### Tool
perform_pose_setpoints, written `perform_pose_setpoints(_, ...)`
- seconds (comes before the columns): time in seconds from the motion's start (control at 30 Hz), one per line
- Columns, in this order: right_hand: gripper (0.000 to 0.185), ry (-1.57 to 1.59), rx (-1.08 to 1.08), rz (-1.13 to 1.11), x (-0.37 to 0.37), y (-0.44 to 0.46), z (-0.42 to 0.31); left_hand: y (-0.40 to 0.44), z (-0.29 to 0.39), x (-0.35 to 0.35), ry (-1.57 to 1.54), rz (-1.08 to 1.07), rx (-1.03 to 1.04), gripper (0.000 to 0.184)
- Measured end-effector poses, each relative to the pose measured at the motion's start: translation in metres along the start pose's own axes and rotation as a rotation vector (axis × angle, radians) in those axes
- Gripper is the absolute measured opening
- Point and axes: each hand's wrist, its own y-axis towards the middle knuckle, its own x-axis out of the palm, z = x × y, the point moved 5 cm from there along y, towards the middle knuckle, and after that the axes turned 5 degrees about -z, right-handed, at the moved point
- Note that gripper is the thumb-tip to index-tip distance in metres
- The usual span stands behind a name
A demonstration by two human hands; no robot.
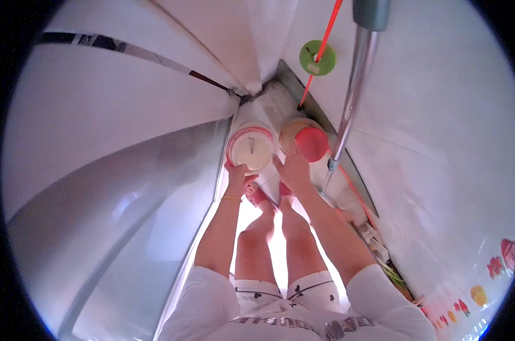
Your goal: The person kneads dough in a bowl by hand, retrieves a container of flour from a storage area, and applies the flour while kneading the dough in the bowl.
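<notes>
My left hand (237,174) is closed on the near edge of a cream round lid (259,158) with a small grey handle in its middle. The lid lies over a round container (233,146) with a red-and-white rim. My right hand (295,171) grips a red round bowl (312,144), its thumb pointing away on the left side. The bowl overlaps the top of a beige round tub (291,132) standing beside the lidded container. My hand hides part of the bowl's near edge, and the tub's contents are hard to make out.
A metal pole (357,85) slants down at the right. An orange cord (329,28) passes a green disc (326,66). Smooth pale panels (127,102) close in on the left. My feet (258,196) in red sandals stand near the containers. Small items (377,241) line the right edge.
</notes>
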Motion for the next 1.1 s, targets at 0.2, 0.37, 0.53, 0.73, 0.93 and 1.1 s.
perform_pose_setpoints(0.2,0.073,-0.273,-0.069,-0.257,-0.032,-0.066,-0.063,-0.15,-0.005,0.002,-0.003,0.017,-0.003,0.075)
perform_pose_setpoints(0.37,0.068,-0.397,-0.225,-0.267,-0.087,-0.154,-0.088,-0.282,-0.014,0.011,-0.065,-0.015,-0.011,0.073)
perform_pose_setpoints(0.53,0.073,-0.409,-0.345,-0.332,-0.131,-0.249,-0.109,-0.394,-0.045,0.013,-0.162,-0.007,0.041,0.068)
perform_pose_setpoints(0.73,0.077,-0.517,-0.598,-0.373,-0.156,-0.365,-0.162,-0.527,-0.087,-0.013,-0.312,0.078,0.125,0.07)
perform_pose_setpoints(0.93,0.079,-0.683,-0.816,-0.623,-0.127,-0.503,-0.222,-0.661,-0.173,-0.054,-0.58,0.214,0.186,0.071)
perform_pose_setpoints(1.1,0.078,-0.754,-1.187,-0.674,-0.049,-0.611,-0.232,-0.765,-0.26,-0.096,-0.786,0.368,0.358,0.07)
